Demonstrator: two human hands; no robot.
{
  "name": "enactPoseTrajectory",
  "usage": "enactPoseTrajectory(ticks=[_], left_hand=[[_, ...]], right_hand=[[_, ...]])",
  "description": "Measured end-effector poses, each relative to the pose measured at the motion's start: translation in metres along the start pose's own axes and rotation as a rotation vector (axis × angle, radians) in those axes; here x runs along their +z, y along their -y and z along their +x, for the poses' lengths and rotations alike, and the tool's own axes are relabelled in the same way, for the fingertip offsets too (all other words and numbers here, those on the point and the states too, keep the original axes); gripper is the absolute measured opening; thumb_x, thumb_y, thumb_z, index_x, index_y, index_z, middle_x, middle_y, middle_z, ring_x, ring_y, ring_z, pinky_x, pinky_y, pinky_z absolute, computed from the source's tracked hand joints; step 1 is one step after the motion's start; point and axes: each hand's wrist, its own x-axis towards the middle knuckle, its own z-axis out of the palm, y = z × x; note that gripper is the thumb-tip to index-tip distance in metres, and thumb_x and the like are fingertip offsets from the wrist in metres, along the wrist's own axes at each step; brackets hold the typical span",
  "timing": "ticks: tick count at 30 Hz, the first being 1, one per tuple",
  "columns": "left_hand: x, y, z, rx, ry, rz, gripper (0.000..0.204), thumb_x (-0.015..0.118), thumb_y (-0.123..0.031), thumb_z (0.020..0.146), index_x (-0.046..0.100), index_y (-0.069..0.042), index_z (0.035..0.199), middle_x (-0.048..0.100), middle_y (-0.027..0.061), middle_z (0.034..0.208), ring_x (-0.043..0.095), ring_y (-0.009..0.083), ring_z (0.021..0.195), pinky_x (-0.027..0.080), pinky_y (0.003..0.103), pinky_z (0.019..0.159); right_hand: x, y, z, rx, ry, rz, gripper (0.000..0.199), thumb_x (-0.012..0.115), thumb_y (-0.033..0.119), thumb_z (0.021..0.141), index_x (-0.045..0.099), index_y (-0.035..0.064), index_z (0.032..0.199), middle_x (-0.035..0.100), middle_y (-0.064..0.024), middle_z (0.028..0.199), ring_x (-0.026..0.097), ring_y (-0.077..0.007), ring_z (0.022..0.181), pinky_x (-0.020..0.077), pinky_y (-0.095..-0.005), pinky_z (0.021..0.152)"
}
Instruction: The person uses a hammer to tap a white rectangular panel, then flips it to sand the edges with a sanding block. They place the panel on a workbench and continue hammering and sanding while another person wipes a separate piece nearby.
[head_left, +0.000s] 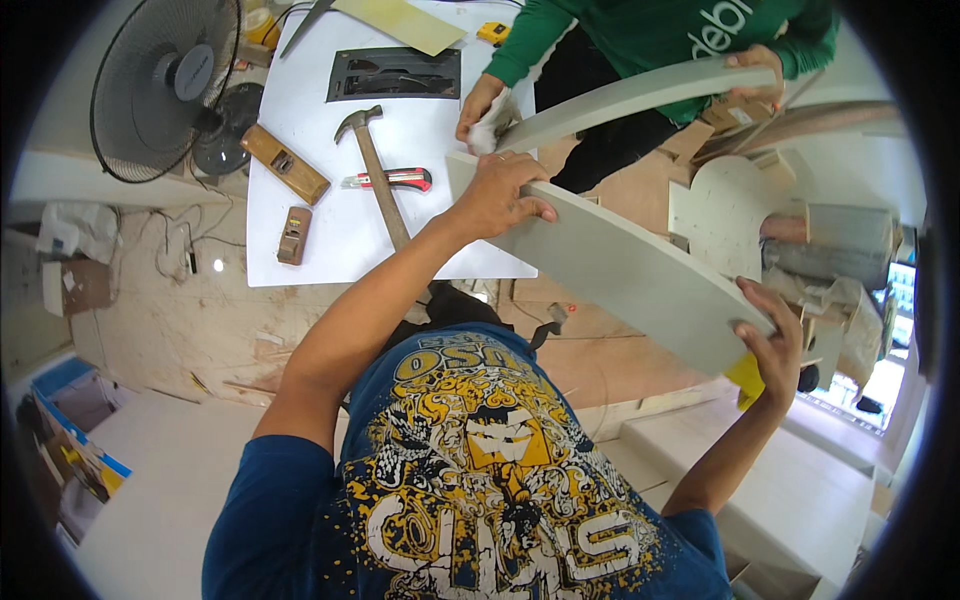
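Observation:
I hold a grey curved board (610, 275) tilted across the right of my body. My left hand (500, 197) grips its far left end, over the edge of the white table, with the thumb along the top edge. Gripping the near right end is my right hand (770, 335), its fingers wrapped over the edge. Across from me, a person in a green sleeve (530, 40) holds a second curved grey board (640, 92), with a white cloth (492, 122) in one hand. The cloth is close to my board's far end.
On the white table (400, 255) lie a claw hammer (375, 170), a red utility knife (405, 179), two wooden hand planes (286, 165), a dark tool pouch (393, 75), and a yellow tape measure (492, 34). A fan (165, 80) stands left. Boards (735, 200) lie right.

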Motion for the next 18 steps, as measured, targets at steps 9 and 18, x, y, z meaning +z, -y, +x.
enactPoseTrajectory(ticks=[9, 18], left_hand=[[0.019, 0.005, -0.035, 0.102, -0.148, 0.472, 0.04, 0.087, -0.036, 0.078, 0.072, -0.008, 0.102, 0.066, 0.0053, 0.104, 0.059, 0.0287, 0.107, 0.034, 0.048, 0.104], [0.016, 0.016, -0.059, 0.083, -0.019, 0.548, 0.037, 0.082, -0.03, 0.089, 0.073, -0.009, 0.118, 0.065, 0.009, 0.12, 0.056, 0.0273, 0.124, 0.033, 0.051, 0.113]], right_hand=[[0.159, -0.042, 0.036, 0.021, 0.031, -0.285, 0.058, 0.086, 0.014, 0.077, 0.068, 0.0049, 0.131, 0.07, -0.0192, 0.131, 0.066, -0.0415, 0.121, 0.0533, -0.0471, 0.102], [0.288, -0.067, 0.092, -0.058, 0.208, -0.188, 0.061, 0.083, 0.021, 0.088, 0.06, 0.0097, 0.144, 0.066, -0.0156, 0.142, 0.066, -0.0383, 0.125, 0.0523, -0.0473, 0.104]])
